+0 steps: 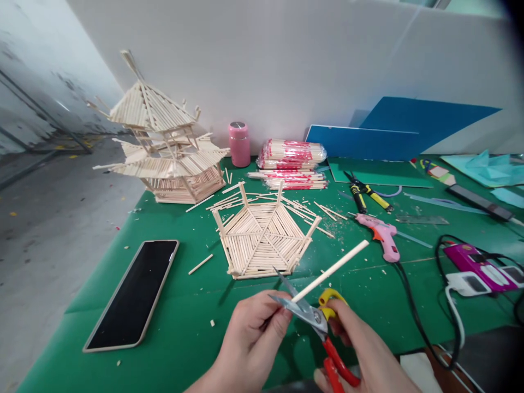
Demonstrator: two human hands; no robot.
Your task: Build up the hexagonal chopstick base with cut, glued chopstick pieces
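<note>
My left hand [254, 330] is closed in a pinch on the lower end of a pale wooden stick [338, 267], which slants up to the right. In my right hand [360, 344] is a pair of scissors [318, 317] with red and yellow handles, the fingers wrapped round them. The parted blades lie across the stick close to my left fingertips. Just beyond the blades sits a six-sided base [266, 240] built of sticks, with short posts standing at several corners.
A stick pagoda model [172, 169] stands at the back left, beside a pink flask [239, 144] and wrapped stick bundles [292, 155]. A phone [133, 295] lies left. To the right are a pink glue gun [380, 234], pliers [368, 194], a purple power strip [481, 265] and cables.
</note>
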